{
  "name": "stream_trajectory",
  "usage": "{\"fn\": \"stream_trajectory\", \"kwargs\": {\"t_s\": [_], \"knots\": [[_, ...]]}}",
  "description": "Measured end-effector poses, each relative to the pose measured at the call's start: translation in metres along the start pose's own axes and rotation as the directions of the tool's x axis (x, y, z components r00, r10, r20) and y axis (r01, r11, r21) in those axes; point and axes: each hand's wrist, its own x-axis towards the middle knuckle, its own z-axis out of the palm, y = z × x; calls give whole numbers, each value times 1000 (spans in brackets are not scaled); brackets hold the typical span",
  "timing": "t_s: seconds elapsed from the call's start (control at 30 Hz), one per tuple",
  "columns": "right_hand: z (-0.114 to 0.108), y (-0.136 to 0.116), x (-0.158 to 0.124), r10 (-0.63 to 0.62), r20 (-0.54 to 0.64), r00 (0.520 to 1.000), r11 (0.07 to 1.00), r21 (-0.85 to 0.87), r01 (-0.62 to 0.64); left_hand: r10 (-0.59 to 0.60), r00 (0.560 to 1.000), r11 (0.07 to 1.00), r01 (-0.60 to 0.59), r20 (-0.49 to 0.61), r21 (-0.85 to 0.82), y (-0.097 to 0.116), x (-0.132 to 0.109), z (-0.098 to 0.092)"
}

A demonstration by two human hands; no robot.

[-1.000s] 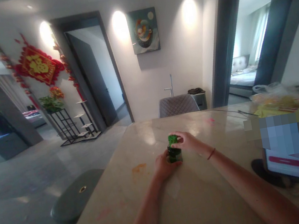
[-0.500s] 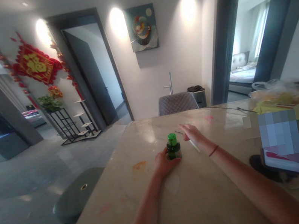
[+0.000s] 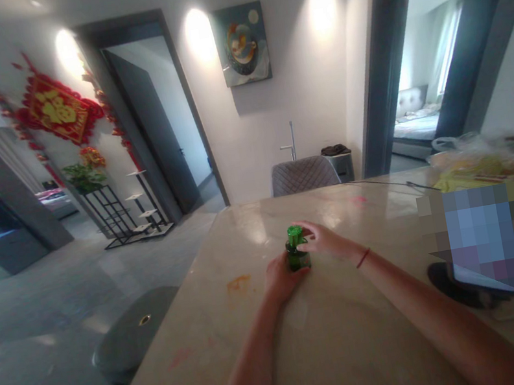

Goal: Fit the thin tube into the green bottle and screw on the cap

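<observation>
A small dark green bottle [image 3: 300,260] with a bright green cap [image 3: 295,233] stands upright on the beige table [image 3: 342,349]. My left hand [image 3: 281,276] is wrapped around the bottle's lower body from the left and front. At the top, my right hand [image 3: 318,238] comes in from the right, its fingertips and thumb around the cap. The far side of the right-hand fingers is partly hidden.
On the right lie plastic bags [image 3: 482,158], a dark cable [image 3: 384,185] and a phone on a round black stand [image 3: 442,280], partly blurred out. A grey chair [image 3: 304,175] is behind the table, a green stool [image 3: 133,338] at its left.
My right hand has moved left from beside the bottle onto its cap. A thin white stick under that hand no longer shows. My left hand keeps its hold.
</observation>
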Motion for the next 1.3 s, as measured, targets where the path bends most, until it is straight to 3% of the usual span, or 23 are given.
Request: {"fn": "stream_trajectory", "kwargs": {"t_s": [0.07, 0.13, 0.3, 0.43, 0.5, 0.57, 0.6, 0.67, 0.7, 0.73, 0.77, 0.83, 0.9, 0.93, 0.97, 1.03, 1.13, 1.17, 1.23, 1.3], "knots": [[5, 5, 1, -24, -58, 998, 994, -111, 17, -2, 999, 993, 8, -51, 121, -1, 1, 4], [8, 8, 6, -28, -121, 992, 982, -187, 5, -93, 989, 967, 117, -111, 227, -4, 2, 9], [7, 13, 31, 13, -168, 986, 951, -301, -64, -126, 982, 944, 163, -143, 289, -11, 4, 16], [2, 22, 43, 81, -271, 959, 940, -300, -164, -87, 970, 975, 129, -229, 178, -14, 5, 14], [-1, 24, 40, 110, -397, 911, 960, -195, -201, -96, 950, 991, 121, -298, 65, -13, 7, 11], [-6, 22, 30, 177, -513, 840, 974, -31, -224, -181, 912, 983, 157, -369, -94, -10, 10, 5], [-8, 19, 23, 241, -515, 823, 969, 79, -234, -241, 892, 964, 174, -381, -201, -8, 11, 2], [-11, 11, 6, 391, -316, 864, 895, 348, -278, -319, 904, 865, 154, -286, -478, -4, 13, -5], [-11, 8, -3, 426, -96, 900, 812, 479, -333, -312, 937, 758, 145, -159, -636, -1, 13, -8], [-10, 6, -13, 406, 139, 903, 713, 570, -408, -249, 969, 614, 163, 7, -772, 1, 12, -11], [-8, 4, -23, 351, 339, 873, 618, 616, -488, -137, 975, 459, 217, 173, -861, 3, 11, -13], [-2, 5, -41, 253, 581, 774, 486, 615, -621, 107, 898, 244, 393, 427, -887, 7, 7, -15], [5, 8, -55, 242, 656, 715, 422, 592, -686, 247, 792, 168, 533, 559, -829, 9, 2, -14], [7, 11, -59, 253, 663, 704, 406, 588, -700, 271, 760, 154, 571, 590, -806, 10, 1, -13], [9, 13, -63, 265, 659, 704, 395, 591, -703, 270, 752, 143, 587, 602, -797, 10, 0, -11], [11, 16, -65, 281, 649, 707, 392, 595, -702, 201, 805, 112, 547, 558, -830, 9, 0, -6], [13, 18, -59, 378, 505, 776, 460, 625, -631, -77, 950, 82, 308, 302, -948, 4, 6, 3], [14, 19, -54, 442, 382, 811, 513, 634, -578, -185, 963, 105, 217, 195, -971, 1, 10, 7], [14, 22, -40, 512, 48, 858, 683, 583, -440, -352, 936, 226, 77, -8, -971, -4, 16, 14], [12, 26, -20, 432, -248, 867, 861, 400, -314, -394, 907, 403, 25, -149, -915, -8, 20, 21]]}}
